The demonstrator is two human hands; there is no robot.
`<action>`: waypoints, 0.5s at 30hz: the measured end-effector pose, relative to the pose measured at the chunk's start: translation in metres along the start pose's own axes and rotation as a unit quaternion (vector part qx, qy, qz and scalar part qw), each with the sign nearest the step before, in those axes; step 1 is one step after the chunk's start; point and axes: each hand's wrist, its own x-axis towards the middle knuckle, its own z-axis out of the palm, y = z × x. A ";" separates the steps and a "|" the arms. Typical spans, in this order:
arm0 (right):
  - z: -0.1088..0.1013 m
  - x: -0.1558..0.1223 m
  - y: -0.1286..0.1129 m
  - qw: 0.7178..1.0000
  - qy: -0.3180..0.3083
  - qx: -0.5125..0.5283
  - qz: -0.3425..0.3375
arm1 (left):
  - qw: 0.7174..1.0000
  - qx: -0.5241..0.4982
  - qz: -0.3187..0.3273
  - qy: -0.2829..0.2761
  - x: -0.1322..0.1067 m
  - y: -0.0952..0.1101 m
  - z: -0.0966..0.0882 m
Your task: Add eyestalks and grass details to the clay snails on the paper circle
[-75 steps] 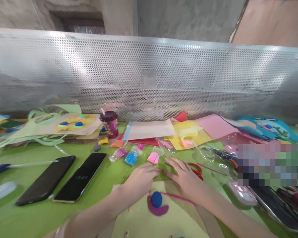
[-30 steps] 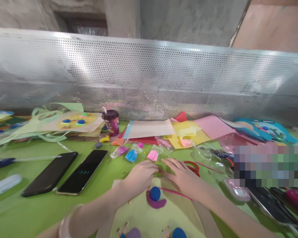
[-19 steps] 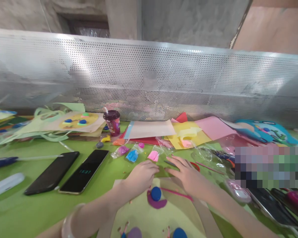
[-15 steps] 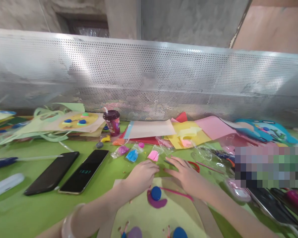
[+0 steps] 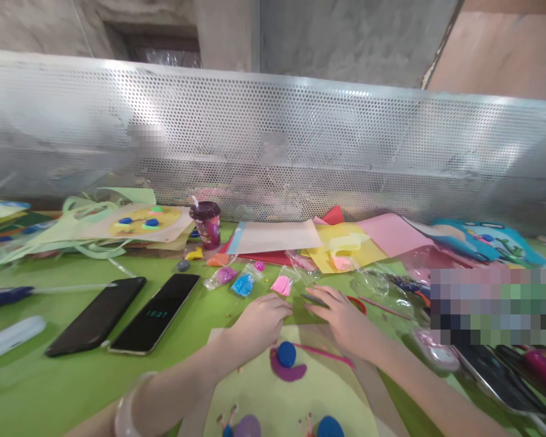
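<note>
Fingers (image 5: 326, 297) spread from the right hand (image 5: 346, 321); the left hand (image 5: 260, 318) curls.

Craft workspace: pink paper (image 5: 389, 233), bagged blue clay (image 5: 242, 285), perforated metal screen (image 5: 346, 145), concrete wall (image 5: 346, 39).

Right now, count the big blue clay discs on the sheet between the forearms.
2: the upper blue disc against the purple crescent, and the lower blue disc, cut by the frame's bottom edge. More may be hidden below.
</note>
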 end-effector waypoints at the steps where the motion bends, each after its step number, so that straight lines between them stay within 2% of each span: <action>1: 0.001 0.000 0.001 1.000 -0.012 -0.010 0.002 | 1.000 0.000 0.001 -0.001 0.000 0.000 0.000; 5: 0.000 -0.002 0.000 0.998 -0.043 -0.039 -0.003 | 1.000 -0.003 0.001 -0.002 0.000 0.000 0.000; 15: 0.000 -0.002 -0.007 0.997 -0.031 -0.069 -0.034 | 0.999 -0.034 -0.012 -0.004 0.000 0.001 -0.001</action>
